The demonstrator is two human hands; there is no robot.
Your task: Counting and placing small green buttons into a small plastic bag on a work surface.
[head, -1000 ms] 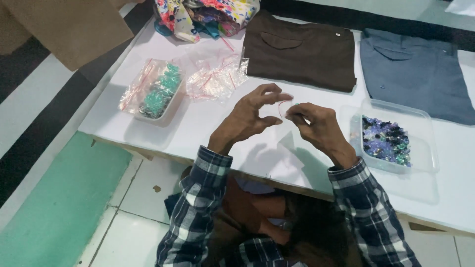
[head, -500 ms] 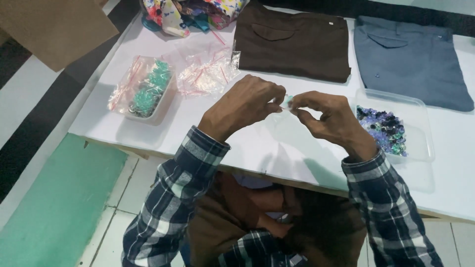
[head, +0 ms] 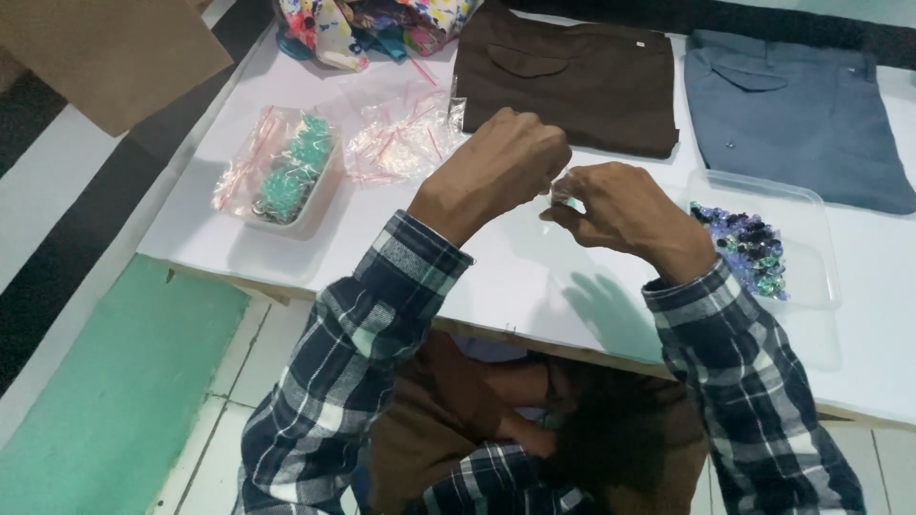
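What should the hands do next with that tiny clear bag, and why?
Probably press the small clear bag shut. The left hand and right hand pinch it together above the white table, and something small and greenish seems to sit inside it.

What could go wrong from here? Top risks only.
1. Both hands, left hand and right hand, pinch a small clear bag in the air above the white table; a slip could likely drop it or spill whatever is inside.
2. The right forearm sits close to the open clear tray of beads; a sideways move might knock it.
3. The left tray lies near the table edge and could be pushed off.
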